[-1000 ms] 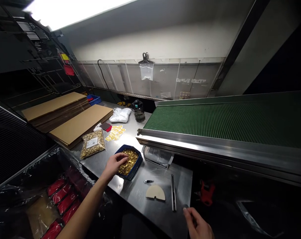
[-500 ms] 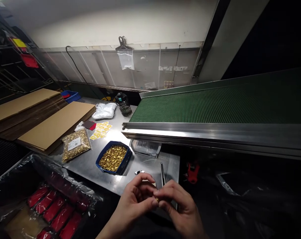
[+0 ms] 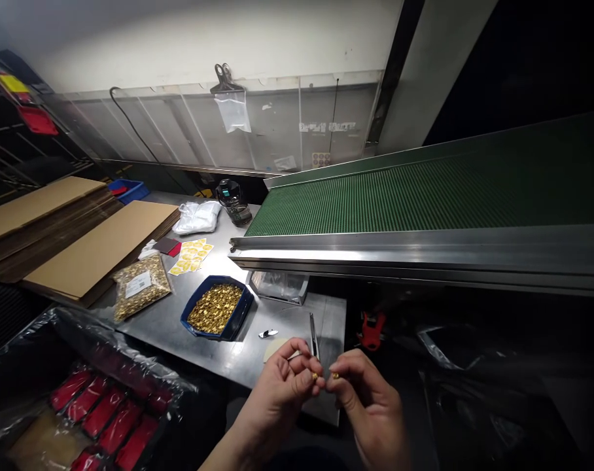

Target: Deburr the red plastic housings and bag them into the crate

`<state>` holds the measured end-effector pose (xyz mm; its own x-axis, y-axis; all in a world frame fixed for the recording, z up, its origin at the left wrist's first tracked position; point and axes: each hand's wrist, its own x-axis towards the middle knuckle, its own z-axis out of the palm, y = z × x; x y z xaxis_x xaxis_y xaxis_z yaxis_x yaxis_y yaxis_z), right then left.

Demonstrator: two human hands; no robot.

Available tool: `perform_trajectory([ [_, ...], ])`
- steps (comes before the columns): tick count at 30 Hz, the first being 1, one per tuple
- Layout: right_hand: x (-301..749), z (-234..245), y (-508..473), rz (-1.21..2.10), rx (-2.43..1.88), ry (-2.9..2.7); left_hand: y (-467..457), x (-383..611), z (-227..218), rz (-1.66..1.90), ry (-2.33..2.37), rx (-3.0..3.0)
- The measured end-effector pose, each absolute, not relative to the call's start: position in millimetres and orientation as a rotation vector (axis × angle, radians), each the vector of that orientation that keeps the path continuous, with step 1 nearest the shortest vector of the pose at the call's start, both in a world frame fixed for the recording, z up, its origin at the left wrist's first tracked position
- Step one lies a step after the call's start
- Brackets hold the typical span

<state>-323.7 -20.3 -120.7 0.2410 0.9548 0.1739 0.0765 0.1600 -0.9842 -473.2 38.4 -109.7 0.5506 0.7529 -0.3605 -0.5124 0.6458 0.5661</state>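
Observation:
My left hand (image 3: 277, 389) and my right hand (image 3: 366, 399) meet in front of me above the near edge of the steel table (image 3: 179, 320). Each pinches a small gold piece at its fingertips, the left one (image 3: 315, 377) and the right one (image 3: 335, 375), a little apart from each other. A blue tray (image 3: 215, 309) full of the same small gold pieces sits on the table to the left of my hands. A clear bag of gold pieces (image 3: 140, 288) lies further left.
A green conveyor belt (image 3: 424, 190) runs off to the right behind a steel rail. Flat cardboard sheets (image 3: 95, 248) are stacked at left. A plastic-lined box of red packets (image 3: 101, 412) sits at lower left. Tweezers (image 3: 313, 335), a small clip and a cream half-disc lie by my hands.
My left hand left the blue tray and came to meet my right hand in front of me. The fingertips have now drawn slightly apart, each with a gold piece. The view shifted right.

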Motion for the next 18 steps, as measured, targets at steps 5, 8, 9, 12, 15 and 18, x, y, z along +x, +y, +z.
perform_trajectory([
  [5, -318.7, -117.3, -18.8, 0.741, -1.257, -1.247, 36.8, -468.6, -109.9, 0.788, 0.694, 0.429],
  [8, -319.3, -112.7, -16.4, 0.661, -1.247, -1.329, 36.2, -464.6, -109.2, 0.799, 0.704, 0.444],
  [9, -319.4, -111.7, -15.8, 0.632, -1.248, -1.356, 36.3, -463.3, -109.5, 0.805, 0.709, 0.447],
  [12, -318.6, -111.0, -15.5, 0.523, -1.268, -1.440, 37.1, -460.7, -111.6, 0.831, 0.747, 0.468],
  [15, -316.0, -113.5, -16.5, 0.379, -1.319, -1.514, 37.5, -459.9, -113.1, 0.837, 0.805, 0.493],
  [18, -312.1, -116.7, -17.2, 0.246, -1.353, -1.582, 37.4, -459.9, -111.8, 0.804, 0.838, 0.465],
])
